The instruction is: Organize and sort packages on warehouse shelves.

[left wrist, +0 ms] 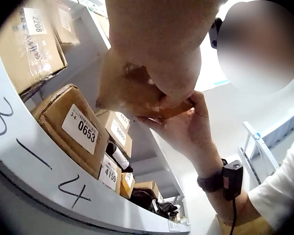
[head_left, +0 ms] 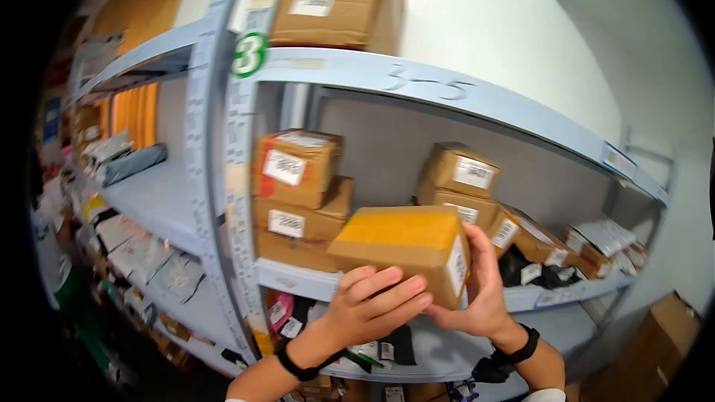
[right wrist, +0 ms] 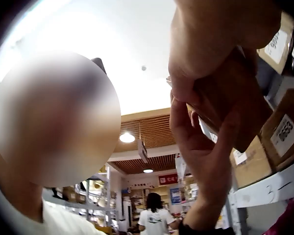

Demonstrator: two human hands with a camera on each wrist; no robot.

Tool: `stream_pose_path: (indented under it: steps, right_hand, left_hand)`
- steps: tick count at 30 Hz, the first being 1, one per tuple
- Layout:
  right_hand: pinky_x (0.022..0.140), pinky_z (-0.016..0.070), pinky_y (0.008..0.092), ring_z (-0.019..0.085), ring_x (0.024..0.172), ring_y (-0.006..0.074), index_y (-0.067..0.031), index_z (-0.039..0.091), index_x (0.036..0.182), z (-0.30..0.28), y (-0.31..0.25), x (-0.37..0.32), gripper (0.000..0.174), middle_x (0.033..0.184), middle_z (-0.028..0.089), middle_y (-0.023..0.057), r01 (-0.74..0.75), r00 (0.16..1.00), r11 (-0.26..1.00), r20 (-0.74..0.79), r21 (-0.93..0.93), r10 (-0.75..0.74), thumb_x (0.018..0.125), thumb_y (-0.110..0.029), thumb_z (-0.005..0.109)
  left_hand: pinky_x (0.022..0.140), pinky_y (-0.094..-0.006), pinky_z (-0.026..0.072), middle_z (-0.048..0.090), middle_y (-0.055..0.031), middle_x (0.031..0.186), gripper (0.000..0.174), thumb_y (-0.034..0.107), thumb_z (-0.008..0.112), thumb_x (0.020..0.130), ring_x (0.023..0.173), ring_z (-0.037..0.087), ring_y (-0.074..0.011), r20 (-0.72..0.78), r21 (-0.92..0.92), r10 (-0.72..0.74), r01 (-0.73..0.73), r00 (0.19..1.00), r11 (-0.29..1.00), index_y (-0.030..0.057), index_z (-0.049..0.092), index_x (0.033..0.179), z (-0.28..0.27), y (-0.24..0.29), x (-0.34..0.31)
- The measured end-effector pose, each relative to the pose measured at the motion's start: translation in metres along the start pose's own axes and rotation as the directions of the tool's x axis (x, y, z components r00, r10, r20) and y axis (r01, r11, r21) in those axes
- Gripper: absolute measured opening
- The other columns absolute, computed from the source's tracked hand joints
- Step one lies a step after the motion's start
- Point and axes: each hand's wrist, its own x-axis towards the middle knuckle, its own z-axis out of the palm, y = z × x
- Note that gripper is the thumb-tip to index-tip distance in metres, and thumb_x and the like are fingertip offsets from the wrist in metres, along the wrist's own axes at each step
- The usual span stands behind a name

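Now I hold the cardboard box [head_left: 406,246] just in front of the shelf board [head_left: 294,277]. My left hand [head_left: 372,301] supports it from under with straight fingers, and my right hand [head_left: 480,290] curls around its labelled end. I think it is best held level, away from the stacked boxes [head_left: 298,201] on that board

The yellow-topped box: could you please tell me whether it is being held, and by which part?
Both hands hold the box: the left hand supports its underside, and the right hand grips its labelled right end.
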Motion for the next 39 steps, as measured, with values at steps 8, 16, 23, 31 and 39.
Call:
stream_pose_path:
  steps: [8,16,23,31,39]
  right_hand:
    - [0.111,0.0428,0.0561,0.050,0.128,0.0380,-0.0036,0.036,0.147,-0.117,-0.013,-0.075,0.102,0.138,0.050,0.0199,0.398,0.817,0.539,0.019,-0.742,-0.577,0.069,-0.035,0.094]
    - [0.110,0.0416,0.0456,0.045,0.133,0.0350,-0.0017,0.034,0.146,-0.294,-0.011,-0.176,0.095,0.140,0.044,0.0181,-0.314,0.728,0.536,-0.561,-0.784,-0.394,0.066,-0.010,0.085]
    - [0.113,0.0396,0.0453,0.044,0.133,0.0412,-0.0042,0.042,0.140,-0.365,0.032,-0.186,0.088,0.139,0.048,0.0185,-0.223,0.934,0.348,-0.302,-0.910,-0.191,0.059,-0.001,0.077]
    - [0.120,0.0311,0.0526,0.035,0.145,0.0418,-0.0090,0.045,0.148,-0.396,0.071,-0.184,0.088,0.155,0.043,0.0150,-0.130,0.941,0.033,-0.113,-0.991,0.320,0.064,0.008,0.065]
    - [0.083,0.0499,0.0376,0.064,0.097,0.0306,0.0005,0.068,0.110,-0.306,0.017,-0.112,0.025,0.100,0.070,0.0142,-0.216,0.976,0.448,-0.175,-0.867,0.131,0.085,0.001,0.066]
  left_hand:
    - [0.079,-0.0408,0.0498,0.056,-0.0142,0.123,0.052,0.002,0.076,0.068,0.093,0.065,-0.0286,0.213,-0.406,-0.189,0.263,0.959,0.875,0.0133,0.063,0.117,-0.002,0.006,-0.023]
    - [0.064,-0.0330,0.0537,0.052,-0.0176,0.117,0.051,-0.001,0.069,0.074,0.094,0.051,-0.0307,0.232,-0.374,-0.230,0.305,0.945,0.876,0.0088,0.056,0.122,0.018,0.024,-0.011]
    - [0.065,-0.0299,0.0559,0.051,-0.0227,0.119,0.050,0.000,0.067,0.077,0.092,0.058,-0.0264,0.250,-0.400,-0.244,0.329,0.937,0.855,0.0061,0.055,0.125,0.047,0.060,-0.010]
    - [0.074,-0.0341,0.0515,0.052,-0.0213,0.119,0.048,0.001,0.067,0.077,0.083,0.059,-0.0248,0.300,-0.274,-0.271,0.354,0.915,0.894,0.0045,0.056,0.124,0.033,0.066,-0.024]
    - [0.090,-0.0412,0.0488,0.058,-0.0200,0.119,0.046,0.002,0.074,0.075,0.103,0.060,-0.0361,0.263,-0.029,-0.399,0.420,0.879,0.907,0.0018,0.060,0.119,0.026,0.031,0.025]
